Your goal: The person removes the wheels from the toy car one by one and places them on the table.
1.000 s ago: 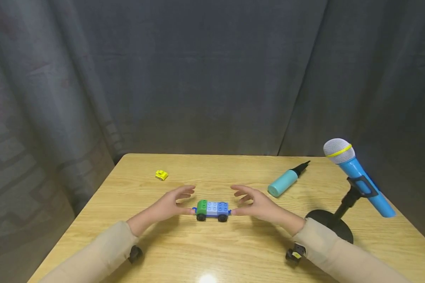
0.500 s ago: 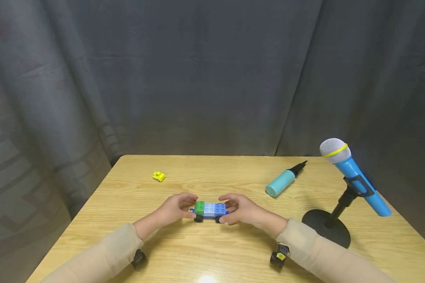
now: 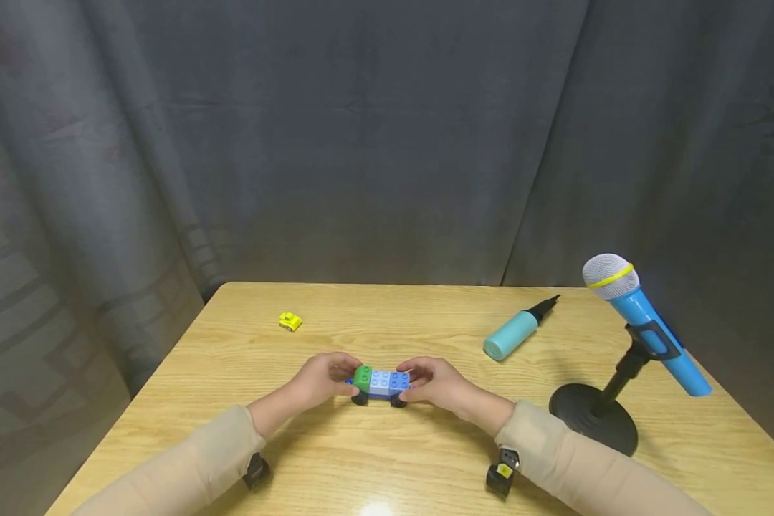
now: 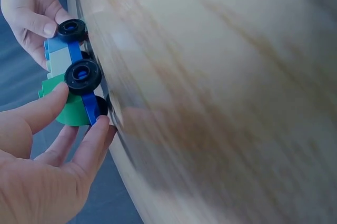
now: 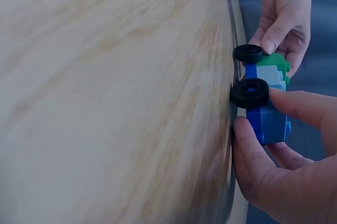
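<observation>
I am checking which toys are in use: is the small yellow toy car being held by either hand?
No, the yellow toy car sits alone on the table, while both hands grip the brick car.

Light wooden surface with visible grain, a bright glare spot at its near edge. Dark grey curtain hangs in folds behind the far edge and along both sides.

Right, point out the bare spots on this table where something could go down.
Bare wood on the table lies between the yellow toy and the teal pump along the far edge, and on the left side below the yellow toy. Crowded: the centre, where both hands grip the brick car, and the right by the microphone stand.
</observation>
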A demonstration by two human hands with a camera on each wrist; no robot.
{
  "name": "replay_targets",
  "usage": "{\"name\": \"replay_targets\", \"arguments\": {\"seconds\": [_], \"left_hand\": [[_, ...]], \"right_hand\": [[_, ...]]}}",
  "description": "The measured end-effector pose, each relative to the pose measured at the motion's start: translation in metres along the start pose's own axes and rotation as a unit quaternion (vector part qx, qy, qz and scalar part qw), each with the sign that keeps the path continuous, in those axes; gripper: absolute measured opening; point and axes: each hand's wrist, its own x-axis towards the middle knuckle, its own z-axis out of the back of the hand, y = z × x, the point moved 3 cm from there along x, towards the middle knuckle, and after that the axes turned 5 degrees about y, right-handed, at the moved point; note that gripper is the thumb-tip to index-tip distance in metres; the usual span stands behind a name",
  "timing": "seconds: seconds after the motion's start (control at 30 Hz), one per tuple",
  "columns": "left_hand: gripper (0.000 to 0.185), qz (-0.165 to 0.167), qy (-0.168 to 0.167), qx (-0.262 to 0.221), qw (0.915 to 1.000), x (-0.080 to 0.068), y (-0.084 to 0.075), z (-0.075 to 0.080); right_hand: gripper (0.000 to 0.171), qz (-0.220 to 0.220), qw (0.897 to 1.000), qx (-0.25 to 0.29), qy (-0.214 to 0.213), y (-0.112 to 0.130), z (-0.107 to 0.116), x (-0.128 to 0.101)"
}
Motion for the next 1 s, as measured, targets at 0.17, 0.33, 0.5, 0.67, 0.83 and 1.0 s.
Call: {"name": "replay_targets", "arguments": {"seconds": [0.17, 0.33, 0.5, 0.67, 0.83, 1.0], "left_hand": [[0.041, 0.006, 0.000, -0.012, 0.9999, -0.002, -0.003, 0.001], [0.041, 0.009, -0.002, -0.030, 0.9995, -0.004, -0.004, 0.001], [0.043, 0.015, 0.001, -0.054, 0.9984, -0.004, -0.006, 0.004], [0.047, 0.016, 0.000, -0.030, 0.9994, -0.003, -0.018, 0.010], [0.048, -0.009, -0.004, 0.023, 0.9997, 0.001, -0.032, 0.012], [0.048, -0.040, -0.007, 0.071, 0.9967, 0.005, -0.046, 0.009]], "right_hand": [[0.049, 0.004, 1.000, 0.001, -0.016, 0.003, 0.002, -0.003], [0.047, 0.004, 0.999, 0.018, -0.034, 0.008, 0.005, -0.005], [0.043, 0.014, 0.999, 0.023, -0.030, 0.015, 0.011, -0.005], [0.045, 0.006, 0.999, 0.027, -0.022, 0.027, 0.020, -0.004], [0.045, 0.015, 1.000, 0.014, -0.008, 0.041, 0.026, -0.002], [0.045, 0.020, 1.000, 0.006, 0.006, 0.052, 0.027, 0.000]]}}
